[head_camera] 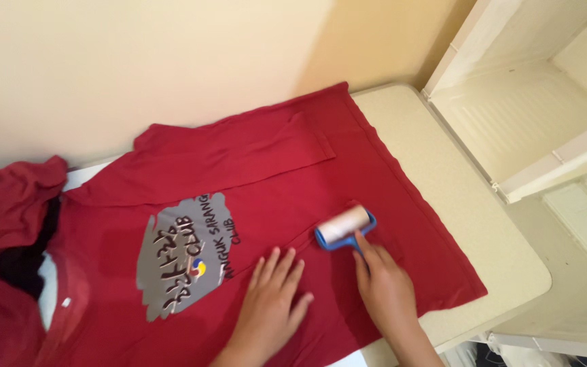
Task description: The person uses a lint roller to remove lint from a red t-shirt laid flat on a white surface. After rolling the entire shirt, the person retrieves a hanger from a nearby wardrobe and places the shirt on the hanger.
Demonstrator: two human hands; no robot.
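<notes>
A red T-shirt (253,177) with a grey printed patch (181,251) lies spread flat on a cream table (443,183). My left hand (273,302) rests palm down on the shirt, fingers spread, just right of the patch. My right hand (382,285) grips the blue handle of a lint roller (344,228), whose white roll presses on the shirt's lower part. The handle is mostly hidden under my fingers.
A crumpled heap of red and black clothing (8,224) lies at the table's left end. A cream wall runs behind the table. An open white plastic cabinet (531,115) stands to the right, close to the table's rounded edge (538,272).
</notes>
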